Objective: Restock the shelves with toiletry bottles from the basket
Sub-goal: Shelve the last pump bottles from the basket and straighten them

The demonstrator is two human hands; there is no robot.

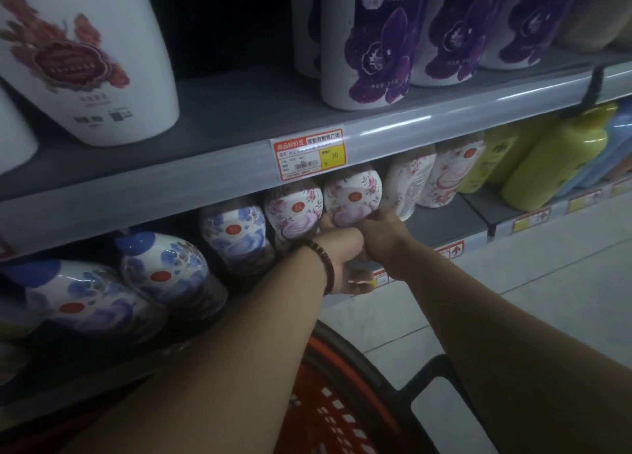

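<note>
Two hands are meeting at the front of the lower shelf (444,226), both at the bottom of a pink flowered bottle (352,195). That bottle is standing in the row on the lower shelf, its top tucked under the edge of the upper shelf (205,176) just below a red and yellow price tag (309,154). The right hand (379,240) is reaching in from the right, and its fingers are wrapping round the lower body of the pink flowered bottle. The left hand (345,262), with a dark beaded bracelet (325,269) at the wrist, is pressing up against the right hand from below with its fingers (359,282) curled; I cannot tell whether they are gripping the bottle's base, since the hands are hiding it.

Another pink bottle (294,211) is sitting just to the left, touching or nearly touching, then three blue flowered bottles (160,272) are running further left. Pale flowered bottles (410,183) and yellow-green bottles (554,159) are standing to the right. On the upper shelf a white jug (82,53) with red flowers and several purple-flowered bottles (376,43) are standing. A red basket (328,419) with a black handle (427,378) is sitting low under the arms, over the pale tiled floor (513,282)
</note>
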